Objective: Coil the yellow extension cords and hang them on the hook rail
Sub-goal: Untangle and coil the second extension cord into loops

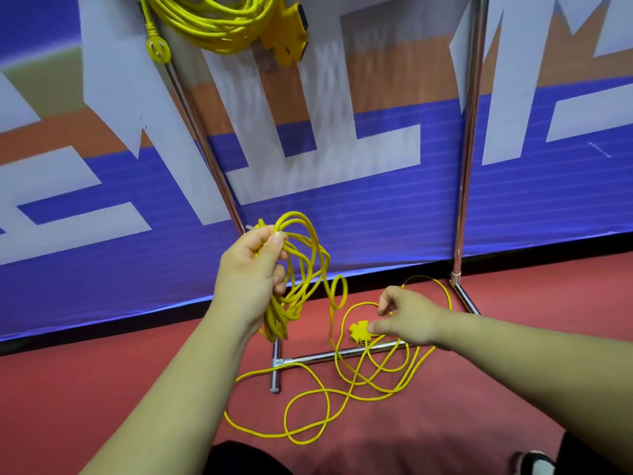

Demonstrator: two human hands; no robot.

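My left hand (pixel 251 269) grips a bunch of coiled loops of a yellow extension cord (pixel 301 269), held up in front of the banner. The loose length of this cord (pixel 308 406) trails down and lies in tangled loops on the red floor. Its yellow socket end (pixel 358 332) lies beside the rack's base bar. My right hand (pixel 406 318) hovers just over the socket with fingers loosely spread, holding nothing. A second yellow cord (pixel 212 22), coiled, hangs at the top of the rack with its plug (pixel 158 51) dangling and its socket block (pixel 291 36) at the right.
A chrome rack stands before me: left upright (pixel 202 138), right upright (pixel 469 149), base bar (pixel 342 354) across the floor under the loose cord. A blue, white and orange banner (pixel 376 200) covers the wall behind. My knees and a shoe (pixel 534 464) show at the bottom.
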